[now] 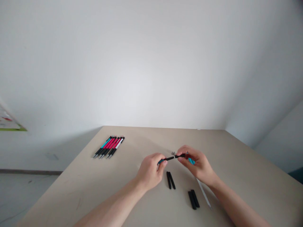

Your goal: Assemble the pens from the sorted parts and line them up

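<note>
My left hand (151, 168) pinches a pen barrel with a blue end (160, 161), its thin black part pointing right. My right hand (199, 162) grips a short black pen piece (181, 155) between thumb and fingers. The two parts meet, or almost meet, at a pale band between my hands; whether they are joined I cannot tell. Just behind them lie small silver pieces (173, 153), too small to name surely. Something bright blue (191, 161) shows under my right hand, partly hidden. A slim white barrel or rod (204, 194) extends from beneath that hand toward me.
Several pens (110, 147) with blue, pink and white barrels lie side by side at the table's left. Two thin black tubes (170, 180) and two thicker black tubes (193, 199) lie nearer me. A white wall (151, 78) stands behind the beige table (94, 189).
</note>
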Demonstrator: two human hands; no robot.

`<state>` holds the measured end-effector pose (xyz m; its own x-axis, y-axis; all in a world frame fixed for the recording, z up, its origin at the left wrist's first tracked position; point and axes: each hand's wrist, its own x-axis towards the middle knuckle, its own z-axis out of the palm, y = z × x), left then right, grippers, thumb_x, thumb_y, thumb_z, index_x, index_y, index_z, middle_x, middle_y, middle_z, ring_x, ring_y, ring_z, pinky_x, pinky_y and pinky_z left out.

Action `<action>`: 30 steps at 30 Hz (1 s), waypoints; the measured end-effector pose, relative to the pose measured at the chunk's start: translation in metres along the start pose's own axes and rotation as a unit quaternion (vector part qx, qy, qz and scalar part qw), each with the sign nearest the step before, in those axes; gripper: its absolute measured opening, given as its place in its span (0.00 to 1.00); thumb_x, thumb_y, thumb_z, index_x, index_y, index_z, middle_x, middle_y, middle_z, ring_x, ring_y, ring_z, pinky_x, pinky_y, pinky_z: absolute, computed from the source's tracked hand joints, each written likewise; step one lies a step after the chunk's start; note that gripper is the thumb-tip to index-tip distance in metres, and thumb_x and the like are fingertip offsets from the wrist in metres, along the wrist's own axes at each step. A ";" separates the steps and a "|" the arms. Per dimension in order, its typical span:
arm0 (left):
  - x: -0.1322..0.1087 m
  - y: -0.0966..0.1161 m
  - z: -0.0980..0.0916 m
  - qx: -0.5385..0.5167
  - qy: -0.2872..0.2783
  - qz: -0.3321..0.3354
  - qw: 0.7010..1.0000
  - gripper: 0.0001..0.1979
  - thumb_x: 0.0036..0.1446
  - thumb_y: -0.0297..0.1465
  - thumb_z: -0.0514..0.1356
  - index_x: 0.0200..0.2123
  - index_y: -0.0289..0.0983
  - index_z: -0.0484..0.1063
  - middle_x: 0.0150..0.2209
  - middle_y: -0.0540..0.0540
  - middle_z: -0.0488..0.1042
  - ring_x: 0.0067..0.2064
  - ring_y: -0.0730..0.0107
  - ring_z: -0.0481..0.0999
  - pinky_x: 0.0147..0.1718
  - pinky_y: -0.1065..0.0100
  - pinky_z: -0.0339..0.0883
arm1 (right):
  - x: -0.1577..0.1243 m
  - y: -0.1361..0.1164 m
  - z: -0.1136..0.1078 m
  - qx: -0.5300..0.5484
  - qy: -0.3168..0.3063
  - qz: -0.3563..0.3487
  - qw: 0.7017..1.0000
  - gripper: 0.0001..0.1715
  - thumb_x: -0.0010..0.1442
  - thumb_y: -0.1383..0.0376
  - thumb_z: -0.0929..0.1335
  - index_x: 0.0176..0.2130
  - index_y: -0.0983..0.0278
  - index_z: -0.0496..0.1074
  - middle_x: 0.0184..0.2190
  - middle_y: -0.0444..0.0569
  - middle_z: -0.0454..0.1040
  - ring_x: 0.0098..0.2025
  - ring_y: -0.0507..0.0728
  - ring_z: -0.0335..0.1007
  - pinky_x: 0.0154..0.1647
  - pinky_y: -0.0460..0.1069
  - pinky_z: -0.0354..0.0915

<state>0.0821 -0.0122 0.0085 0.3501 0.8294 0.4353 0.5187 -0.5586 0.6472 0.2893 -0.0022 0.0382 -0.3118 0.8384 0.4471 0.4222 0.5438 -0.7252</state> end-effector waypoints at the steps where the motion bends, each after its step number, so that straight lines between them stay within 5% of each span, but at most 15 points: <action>1: 0.000 0.000 0.000 0.003 -0.004 0.003 1.000 0.10 0.62 0.30 0.50 0.33 0.36 0.70 0.29 0.47 0.72 0.29 0.71 0.69 0.27 0.73 0.58 | 0.000 0.000 0.000 -0.004 -0.008 -0.010 1.000 0.10 0.60 0.59 0.66 0.34 0.62 0.73 0.32 0.50 0.73 0.31 0.55 0.67 0.29 0.48 0.63; 19: 0.002 0.003 -0.001 0.007 -0.028 0.010 1.000 0.11 0.63 0.32 0.53 0.33 0.38 0.74 0.28 0.48 0.74 0.29 0.71 0.70 0.29 0.73 0.59 | -0.002 0.010 0.010 -0.056 -0.041 0.023 0.997 0.14 0.58 0.54 0.68 0.35 0.62 0.76 0.26 0.46 0.72 0.24 0.52 0.59 0.24 0.47 0.58; 24: 0.001 0.003 -0.002 -0.029 -0.018 0.007 0.999 0.10 0.61 0.28 0.53 0.43 0.37 0.72 0.36 0.45 0.75 0.36 0.67 0.72 0.34 0.72 0.62 | -0.003 0.008 0.010 -0.023 -0.041 0.029 0.998 0.13 0.60 0.58 0.66 0.39 0.62 0.74 0.27 0.47 0.72 0.27 0.53 0.64 0.26 0.46 0.61; 30: 0.002 0.003 -0.003 0.025 -0.035 0.016 0.999 0.10 0.60 0.26 0.52 0.29 0.36 0.71 0.27 0.48 0.70 0.30 0.70 0.69 0.29 0.72 0.58 | -0.002 0.009 0.009 -0.025 -0.048 0.052 0.997 0.13 0.59 0.58 0.66 0.38 0.63 0.75 0.27 0.47 0.73 0.26 0.53 0.64 0.26 0.47 0.60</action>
<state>0.0818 -0.0128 0.0135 0.4206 0.8098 0.4092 0.5445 -0.5860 0.6001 0.2859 0.0004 0.0262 -0.3430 0.8840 0.3176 0.4980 0.4578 -0.7365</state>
